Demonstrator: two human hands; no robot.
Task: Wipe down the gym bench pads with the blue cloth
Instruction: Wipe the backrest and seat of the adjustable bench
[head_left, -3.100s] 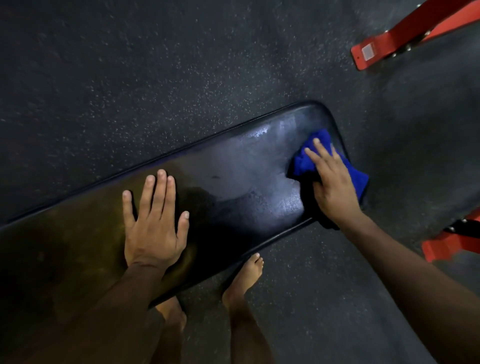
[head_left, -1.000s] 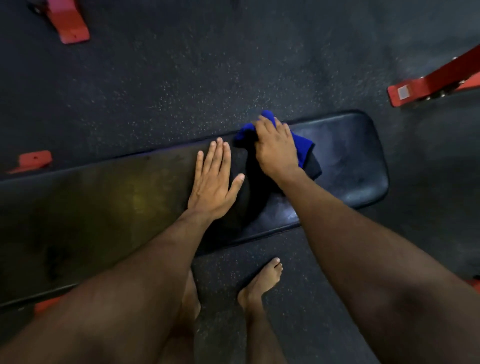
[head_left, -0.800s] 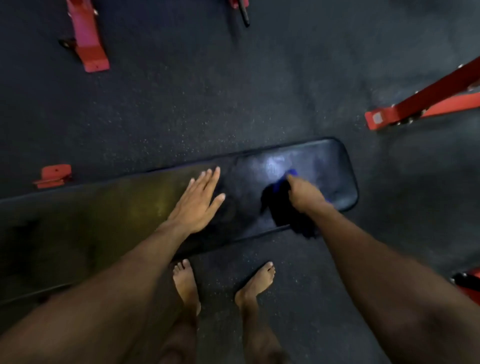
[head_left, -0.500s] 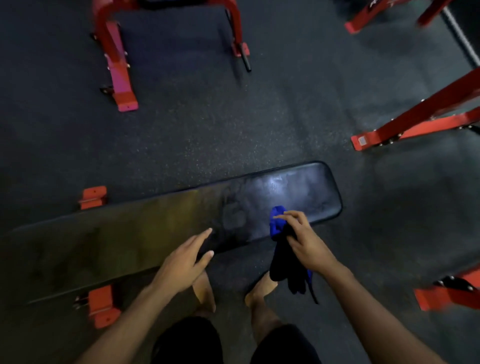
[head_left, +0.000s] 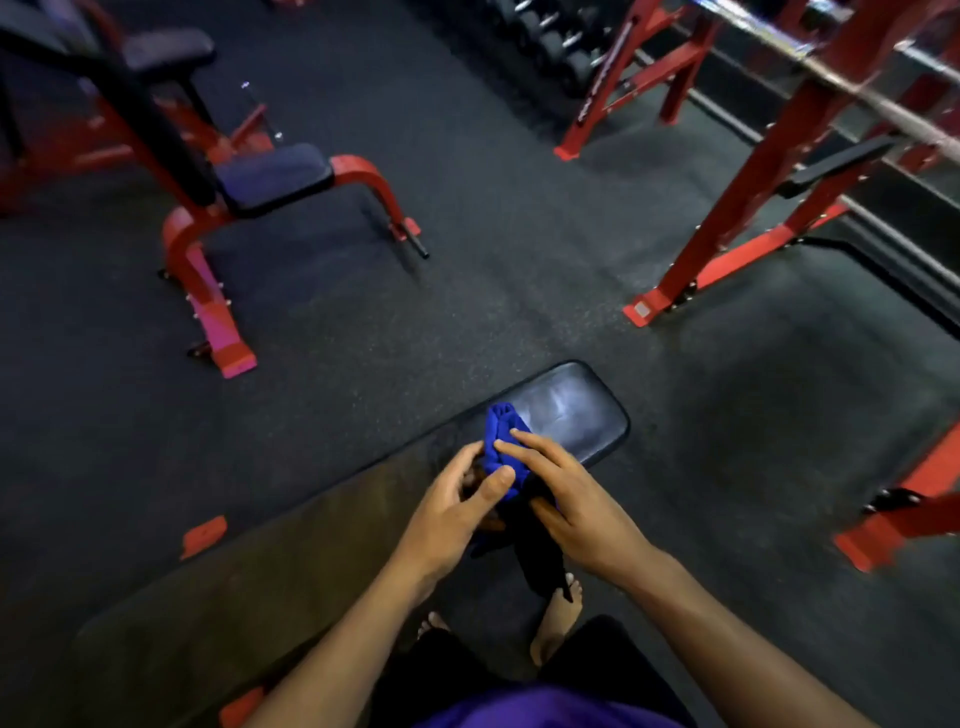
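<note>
Fingers (head_left: 524, 441) of both hands pinched the cloth (head_left: 501, 434), held bunched above the pad (head_left: 576, 410), so refolding it to a fresh flat face looked the best way to wipe the next stretch evenly

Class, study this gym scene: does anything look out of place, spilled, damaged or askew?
Nothing is spilled or broken. One oddity: the blue cloth is off the flat black bench pad, bunched between the left hand and right hand, and the person's feet are bare on the gym floor.
</note>
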